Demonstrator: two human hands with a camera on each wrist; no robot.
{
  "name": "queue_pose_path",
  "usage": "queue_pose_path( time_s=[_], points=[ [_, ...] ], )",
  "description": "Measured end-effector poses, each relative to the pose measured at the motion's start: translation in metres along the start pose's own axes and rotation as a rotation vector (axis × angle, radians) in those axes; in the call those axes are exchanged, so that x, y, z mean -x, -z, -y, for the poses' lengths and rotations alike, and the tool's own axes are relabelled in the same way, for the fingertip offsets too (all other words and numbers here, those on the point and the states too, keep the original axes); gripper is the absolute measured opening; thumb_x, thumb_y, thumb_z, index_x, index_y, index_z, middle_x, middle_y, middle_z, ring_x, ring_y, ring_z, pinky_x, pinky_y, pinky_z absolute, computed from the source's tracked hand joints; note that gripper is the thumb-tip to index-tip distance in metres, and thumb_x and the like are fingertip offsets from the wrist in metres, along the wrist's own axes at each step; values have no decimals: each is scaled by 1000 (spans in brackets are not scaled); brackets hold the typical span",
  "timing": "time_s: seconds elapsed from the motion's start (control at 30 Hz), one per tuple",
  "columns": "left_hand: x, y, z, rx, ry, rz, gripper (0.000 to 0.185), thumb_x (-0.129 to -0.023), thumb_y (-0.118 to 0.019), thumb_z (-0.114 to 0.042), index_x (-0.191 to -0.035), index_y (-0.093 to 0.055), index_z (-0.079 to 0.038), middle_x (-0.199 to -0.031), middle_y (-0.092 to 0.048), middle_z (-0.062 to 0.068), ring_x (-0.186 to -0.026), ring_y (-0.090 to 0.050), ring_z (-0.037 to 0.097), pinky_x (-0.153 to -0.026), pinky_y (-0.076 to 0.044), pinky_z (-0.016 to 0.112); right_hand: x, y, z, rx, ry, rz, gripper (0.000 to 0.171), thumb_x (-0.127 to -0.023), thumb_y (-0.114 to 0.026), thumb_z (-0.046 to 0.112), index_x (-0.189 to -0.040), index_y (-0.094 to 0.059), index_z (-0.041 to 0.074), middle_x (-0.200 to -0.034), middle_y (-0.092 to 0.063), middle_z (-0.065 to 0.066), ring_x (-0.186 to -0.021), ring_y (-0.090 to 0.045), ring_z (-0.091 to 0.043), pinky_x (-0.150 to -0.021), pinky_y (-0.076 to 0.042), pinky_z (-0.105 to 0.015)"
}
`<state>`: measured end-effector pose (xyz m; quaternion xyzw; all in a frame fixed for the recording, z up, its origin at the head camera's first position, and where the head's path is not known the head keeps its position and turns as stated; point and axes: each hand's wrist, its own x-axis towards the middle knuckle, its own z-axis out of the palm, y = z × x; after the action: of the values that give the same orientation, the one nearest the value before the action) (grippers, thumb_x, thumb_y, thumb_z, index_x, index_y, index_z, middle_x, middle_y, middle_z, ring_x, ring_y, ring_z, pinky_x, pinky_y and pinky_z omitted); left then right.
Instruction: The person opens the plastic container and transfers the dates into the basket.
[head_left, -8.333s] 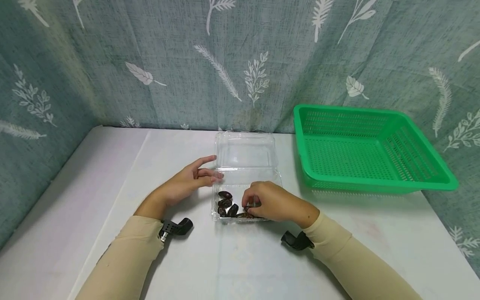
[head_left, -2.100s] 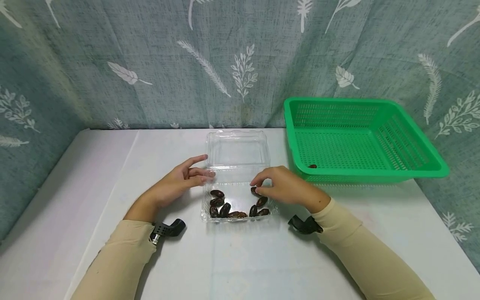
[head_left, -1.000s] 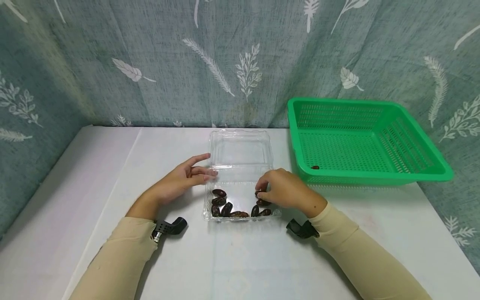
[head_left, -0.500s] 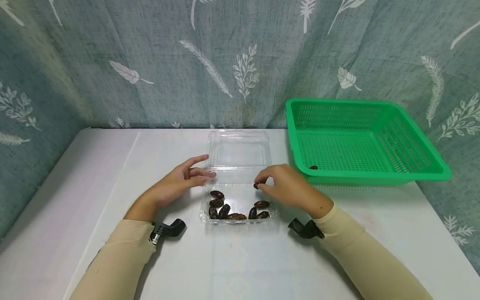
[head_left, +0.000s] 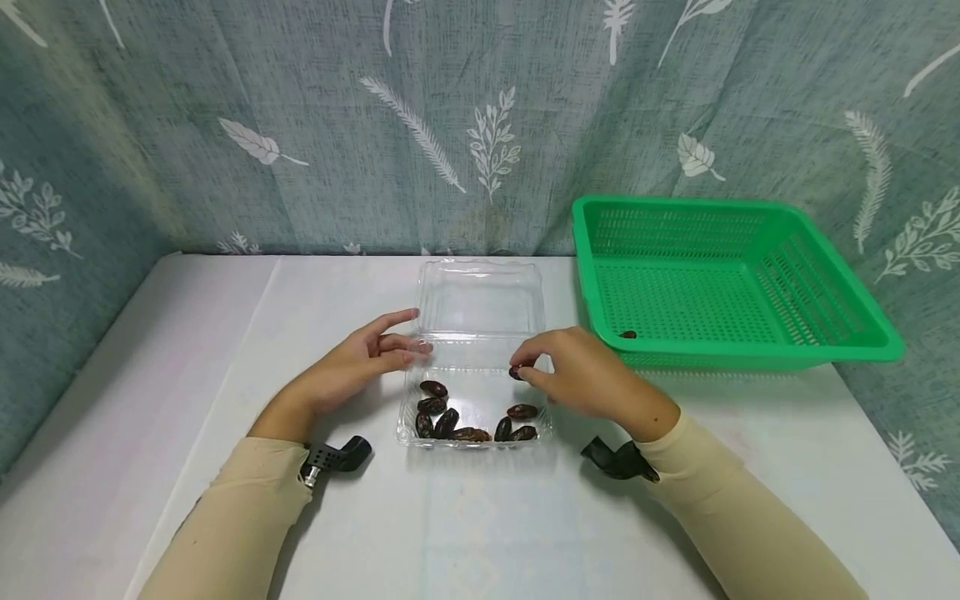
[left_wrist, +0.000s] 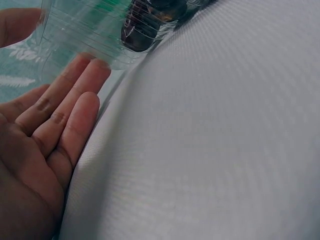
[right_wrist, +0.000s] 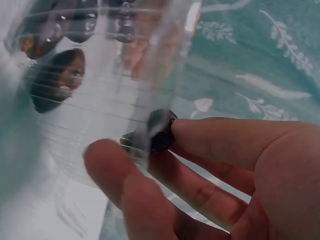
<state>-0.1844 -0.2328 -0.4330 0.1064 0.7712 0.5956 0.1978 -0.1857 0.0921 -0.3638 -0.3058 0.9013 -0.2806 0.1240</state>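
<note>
A clear plastic clamshell box (head_left: 475, 361) lies open on the white table, with several dark dates (head_left: 450, 419) along its near side. My right hand (head_left: 570, 371) hovers over the box's right edge and pinches one date (head_left: 516, 372) (right_wrist: 161, 129) between thumb and fingers. My left hand (head_left: 367, 358) rests at the box's left edge, its straight fingers (left_wrist: 75, 100) touching the clear wall (left_wrist: 85, 35). A green basket (head_left: 825, 350) stands to the right with one date (head_left: 628, 335) on its floor.
A teal leaf-print curtain (head_left: 300, 125) closes off the back and left sides. The box's lid (head_left: 480, 296) lies flat behind it. White table surface (head_left: 465, 533) stretches in front of the box and to the left.
My right hand dipped among the dates, pinched one and lifted it to the box's right edge. The left hand has stayed put. One date has appeared in the basket since the oldest frame.
</note>
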Motion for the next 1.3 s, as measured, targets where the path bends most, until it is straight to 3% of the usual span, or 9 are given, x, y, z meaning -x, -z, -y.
queue_pose_path(
  time_s=[0.17,0.3,0.4,0.47,0.7,0.9,1.3],
  points=[
    [-1,-1,-1,-9,-1,12,68,-101,-61,-23,-158,-25,-19,-138,-62,13,-124,-62,11,-111,-38,24,5,7,3,64,43,-55,14,-94,-68,12,-104,-77,12,-97,-76,4,-78,-69,-8,-80,-55,-33],
    [-1,-1,-1,-3,-18,12,67,-101,-60,-21,-158,-25,-17,-138,-61,15,-121,-63,10,-104,-40,13,9,15,7,60,48,-90,14,-94,-69,13,-105,-77,13,-99,-75,4,-67,-62,-8,-67,-53,-28],
    [-1,0,0,10,-25,5,67,-101,-61,-21,-158,-25,-17,-138,-61,16,-120,-64,8,-102,-41,12,11,21,9,36,39,-114,14,-94,-69,15,-106,-77,14,-102,-75,4,-53,-51,-8,-55,-47,-25],
    [0,0,1,12,-21,4,68,-101,-61,-21,-158,-26,-17,-138,-61,16,-120,-64,7,-102,-41,12,11,24,8,23,46,-136,15,-94,-69,15,-107,-77,14,-103,-75,3,-54,-50,-8,-53,-45,-24],
    [1,-1,1,9,-22,7,69,-100,-62,-23,-158,-25,-16,-137,-61,16,-120,-64,8,-103,-41,12,14,34,1,-46,110,-259,16,-93,-69,10,-108,-77,11,-102,-76,-2,-69,-64,-12,-60,-52,-25],
    [0,-1,0,14,-20,7,68,-100,-62,-22,-158,-27,-15,-138,-60,17,-120,-63,6,-102,-40,12,15,44,-6,-87,155,-393,15,-93,-69,7,-106,-77,9,-95,-77,-3,-67,-65,-12,-59,-53,-25],
    [0,0,0,19,-25,9,69,-100,-63,-22,-158,-26,-15,-138,-60,18,-119,-63,4,-101,-41,10,12,57,-26,-148,126,-518,14,-93,-68,5,-103,-78,6,-90,-77,-9,-62,-67,-13,-52,-49,-19]
  ],
)
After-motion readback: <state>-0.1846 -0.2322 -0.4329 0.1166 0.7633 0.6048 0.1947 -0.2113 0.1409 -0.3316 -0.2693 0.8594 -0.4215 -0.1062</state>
